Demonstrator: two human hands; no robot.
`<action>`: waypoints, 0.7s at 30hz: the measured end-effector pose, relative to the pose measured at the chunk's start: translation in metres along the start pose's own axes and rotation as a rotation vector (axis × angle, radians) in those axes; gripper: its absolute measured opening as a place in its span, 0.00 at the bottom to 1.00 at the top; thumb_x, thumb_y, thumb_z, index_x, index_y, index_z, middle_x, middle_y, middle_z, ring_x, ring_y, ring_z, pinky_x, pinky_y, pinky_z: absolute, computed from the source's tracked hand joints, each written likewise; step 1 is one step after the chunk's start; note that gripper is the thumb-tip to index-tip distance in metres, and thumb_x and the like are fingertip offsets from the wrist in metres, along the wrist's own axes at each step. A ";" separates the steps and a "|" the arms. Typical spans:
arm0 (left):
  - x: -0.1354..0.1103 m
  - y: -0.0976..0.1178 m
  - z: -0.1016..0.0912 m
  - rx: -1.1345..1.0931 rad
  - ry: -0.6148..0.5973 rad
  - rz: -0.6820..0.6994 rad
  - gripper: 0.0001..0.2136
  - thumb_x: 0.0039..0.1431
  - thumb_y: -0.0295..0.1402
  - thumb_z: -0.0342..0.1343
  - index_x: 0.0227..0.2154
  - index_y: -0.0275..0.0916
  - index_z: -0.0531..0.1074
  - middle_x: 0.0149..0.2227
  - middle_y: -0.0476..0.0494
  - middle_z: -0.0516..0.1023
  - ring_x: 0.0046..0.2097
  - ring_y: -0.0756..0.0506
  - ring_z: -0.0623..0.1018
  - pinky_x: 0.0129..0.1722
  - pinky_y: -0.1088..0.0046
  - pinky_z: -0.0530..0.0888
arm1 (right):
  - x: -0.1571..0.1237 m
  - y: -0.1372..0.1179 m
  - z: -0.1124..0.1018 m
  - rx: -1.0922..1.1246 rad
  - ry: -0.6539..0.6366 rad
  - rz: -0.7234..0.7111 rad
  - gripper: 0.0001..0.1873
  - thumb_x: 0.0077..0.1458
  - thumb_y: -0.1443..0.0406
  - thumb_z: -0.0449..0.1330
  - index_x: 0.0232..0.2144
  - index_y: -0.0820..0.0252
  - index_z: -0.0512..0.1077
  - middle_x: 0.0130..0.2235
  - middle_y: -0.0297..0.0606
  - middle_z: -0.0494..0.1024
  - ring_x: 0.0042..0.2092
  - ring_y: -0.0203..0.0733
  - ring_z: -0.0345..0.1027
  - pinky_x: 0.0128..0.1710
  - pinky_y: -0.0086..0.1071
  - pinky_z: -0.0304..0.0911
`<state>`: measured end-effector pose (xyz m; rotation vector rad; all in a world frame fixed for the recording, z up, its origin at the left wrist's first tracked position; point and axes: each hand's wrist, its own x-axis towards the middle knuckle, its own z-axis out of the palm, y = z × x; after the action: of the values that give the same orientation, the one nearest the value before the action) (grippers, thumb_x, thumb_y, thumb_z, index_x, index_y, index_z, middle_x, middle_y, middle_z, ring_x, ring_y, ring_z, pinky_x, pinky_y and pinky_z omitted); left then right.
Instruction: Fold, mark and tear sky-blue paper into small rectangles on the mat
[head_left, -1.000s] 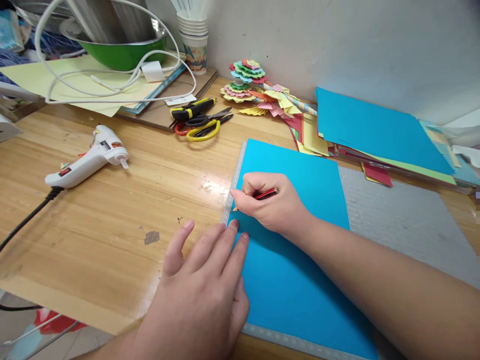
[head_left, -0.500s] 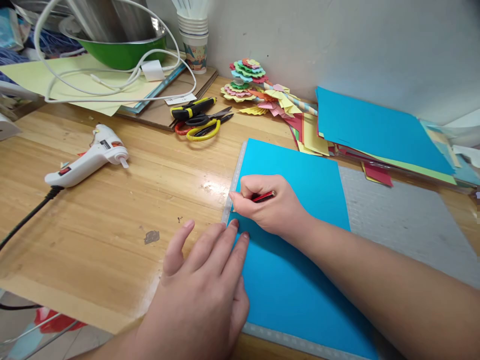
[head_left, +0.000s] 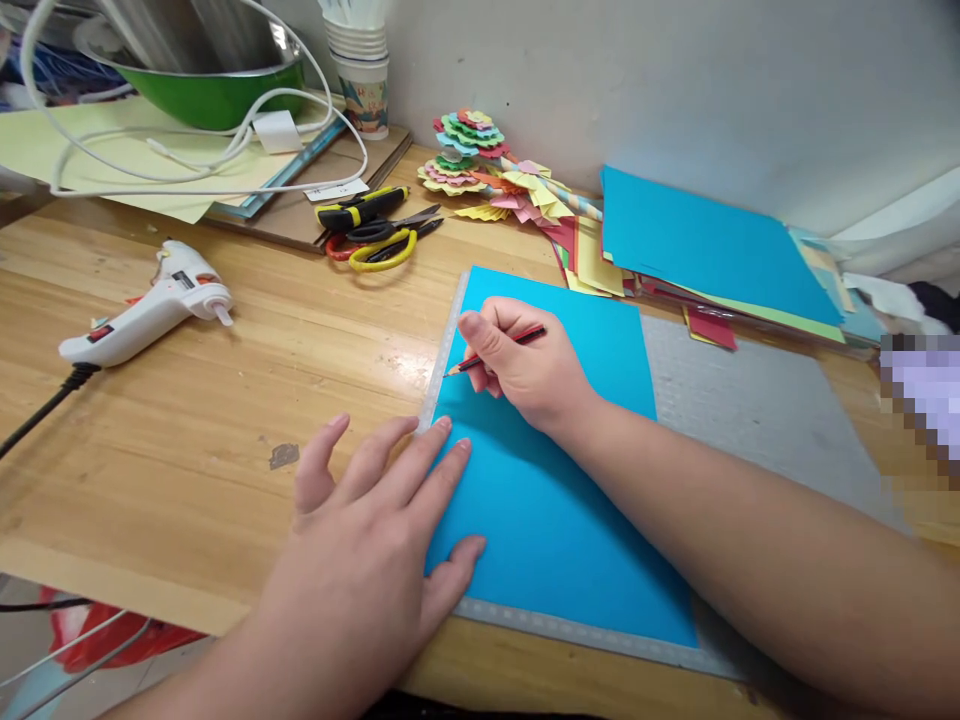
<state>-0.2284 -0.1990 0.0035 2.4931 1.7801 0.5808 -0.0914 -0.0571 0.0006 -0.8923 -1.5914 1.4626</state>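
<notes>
Right hand (head_left: 534,372) pinches a pencil (head_left: 466,365), tip near the left edge of a blue sheet (head_left: 525,520) on the gray mat (head_left: 735,385); the left hand (head_left: 371,550), spread and gripping nothing, should press flat against slipping.

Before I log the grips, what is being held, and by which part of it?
The right hand holds a pencil by its shaft, near the sharpened tip. The left hand grips nothing; fingertips rest on the blue sheet.
</notes>
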 end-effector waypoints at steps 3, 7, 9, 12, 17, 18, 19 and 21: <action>0.000 0.000 0.000 0.000 -0.032 -0.011 0.22 0.57 0.49 0.54 0.50 0.43 0.74 0.55 0.45 0.75 0.57 0.33 0.69 0.62 0.46 0.48 | -0.002 -0.001 -0.004 0.102 0.009 0.058 0.24 0.51 0.44 0.60 0.23 0.57 0.63 0.17 0.26 0.69 0.16 0.29 0.57 0.15 0.25 0.50; -0.001 0.001 -0.002 0.011 -0.051 -0.022 0.23 0.56 0.49 0.55 0.51 0.44 0.73 0.55 0.45 0.75 0.58 0.33 0.69 0.62 0.45 0.49 | -0.030 -0.009 -0.013 0.065 -0.039 0.085 0.17 0.54 0.52 0.63 0.32 0.59 0.69 0.28 0.30 0.75 0.24 0.30 0.66 0.20 0.24 0.59; -0.002 0.001 -0.002 0.019 -0.056 -0.020 0.23 0.56 0.49 0.56 0.51 0.45 0.72 0.55 0.45 0.75 0.58 0.33 0.69 0.62 0.44 0.48 | -0.057 -0.016 -0.021 0.002 -0.085 0.049 0.15 0.62 0.54 0.55 0.43 0.57 0.70 0.36 0.35 0.79 0.31 0.33 0.72 0.25 0.26 0.65; -0.002 0.001 -0.003 0.028 -0.055 -0.011 0.23 0.56 0.49 0.55 0.51 0.45 0.72 0.56 0.45 0.74 0.59 0.33 0.68 0.63 0.44 0.47 | -0.106 -0.028 -0.037 -0.235 -0.120 0.021 0.15 0.67 0.59 0.48 0.50 0.52 0.69 0.40 0.36 0.81 0.40 0.37 0.76 0.38 0.33 0.71; -0.003 0.001 -0.001 0.049 -0.085 -0.015 0.24 0.57 0.50 0.54 0.53 0.45 0.70 0.58 0.45 0.71 0.62 0.33 0.65 0.63 0.44 0.48 | -0.179 -0.037 -0.064 -0.791 -0.209 -0.082 0.15 0.63 0.67 0.52 0.49 0.49 0.72 0.48 0.37 0.80 0.50 0.43 0.73 0.53 0.44 0.68; -0.004 0.001 -0.001 0.049 -0.092 -0.017 0.24 0.58 0.50 0.54 0.54 0.44 0.70 0.59 0.45 0.71 0.62 0.33 0.64 0.64 0.44 0.49 | -0.190 -0.037 -0.067 -0.851 -0.204 -0.106 0.16 0.63 0.68 0.52 0.50 0.49 0.71 0.49 0.37 0.79 0.53 0.44 0.72 0.55 0.44 0.67; -0.005 0.001 0.000 0.050 -0.094 -0.020 0.24 0.59 0.50 0.53 0.54 0.44 0.70 0.59 0.46 0.71 0.62 0.33 0.63 0.64 0.44 0.49 | -0.200 -0.036 -0.070 -0.900 -0.200 -0.136 0.18 0.62 0.69 0.52 0.52 0.50 0.70 0.51 0.38 0.78 0.54 0.44 0.70 0.56 0.45 0.66; -0.006 0.001 0.002 0.054 -0.085 -0.025 0.24 0.59 0.50 0.53 0.55 0.43 0.69 0.60 0.44 0.70 0.63 0.33 0.63 0.64 0.43 0.48 | -0.214 -0.032 -0.072 -0.972 -0.205 -0.177 0.20 0.61 0.70 0.53 0.54 0.51 0.69 0.53 0.40 0.76 0.57 0.46 0.68 0.58 0.47 0.64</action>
<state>-0.2284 -0.2042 0.0003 2.4856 1.8171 0.4246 0.0690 -0.2188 0.0168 -1.0816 -2.5189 0.6087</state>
